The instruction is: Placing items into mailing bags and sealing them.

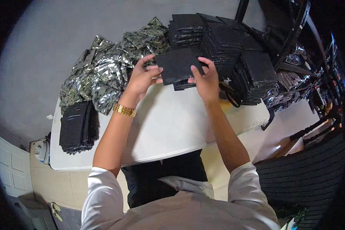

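Note:
A flat black plastic-wrapped packet (pixel 175 67) is between my hands, above the far part of the white table (pixel 169 123). My left hand (pixel 145 73) grips its left edge, thumb and fingertips at the side; a gold-coloured watch or bracelet (pixel 124 110) circles that wrist. On the packet's right side lies my right hand (pixel 204 76), with the thumb over the top face and the forefinger raised. Just beneath and behind it are more black packets (pixel 187 86), partly hidden by the one I hold.
Tall stacks of black packets (pixel 224 37) stand at the back right. Shiny camouflage-patterned packets (pixel 109 70) heap up at the back left. Another black pile (pixel 76 126) sits near the table's left edge. Dark metal bars (pixel 293 34) rise at the right, beside a black cord loop (pixel 233 97).

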Motion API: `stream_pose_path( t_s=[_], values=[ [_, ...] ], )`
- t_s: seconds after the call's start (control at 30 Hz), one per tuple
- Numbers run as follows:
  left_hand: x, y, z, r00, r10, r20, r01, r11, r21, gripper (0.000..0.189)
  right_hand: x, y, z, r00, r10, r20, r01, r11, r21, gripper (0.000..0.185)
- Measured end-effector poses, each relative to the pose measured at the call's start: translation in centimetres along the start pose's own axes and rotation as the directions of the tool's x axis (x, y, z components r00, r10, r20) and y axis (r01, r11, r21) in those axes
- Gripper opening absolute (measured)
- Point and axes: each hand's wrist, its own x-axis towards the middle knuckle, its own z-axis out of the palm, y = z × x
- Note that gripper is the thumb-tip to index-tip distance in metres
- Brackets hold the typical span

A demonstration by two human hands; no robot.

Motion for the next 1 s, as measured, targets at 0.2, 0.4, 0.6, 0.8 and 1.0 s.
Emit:
stream_pose_path(
  t_s=[0.2,0.4,0.6,0.8,1.0],
  values=[
    [8.3,2.8,4.4,0.991,0.111,0.07,-0.114,0.992,0.05,0.043,8.6,0.6,-2.3,0.848,-0.529,-0.03,0.452,0.752,-0.48,0.031],
    [12.4,-0.4,3.6,0.992,0.109,0.062,-0.125,0.891,0.437,0.036,9.0,-0.4,-0.8,0.991,-0.107,0.079,0.119,0.451,-0.884,0.047],
    [11.0,-2.6,4.2,0.928,0.314,0.198,-0.35,0.56,0.751,0.042,6.8,1.4,-1.9,0.912,-0.385,0.144,0.318,0.44,-0.84,0.044],
    [5.1,-0.2,1.6,0.933,0.289,0.213,-0.355,0.652,0.67,0.035,3.0,0.0,-1.1,0.833,-0.503,0.228,0.45,0.379,-0.808,0.039],
    [-7.8,-2.0,-6.6,0.92,0.257,0.297,-0.39,0.684,0.616,0.023,-3.1,1.9,5.2,0.863,-0.103,0.495,0.373,0.79,-0.486,0.041]
  ],
)
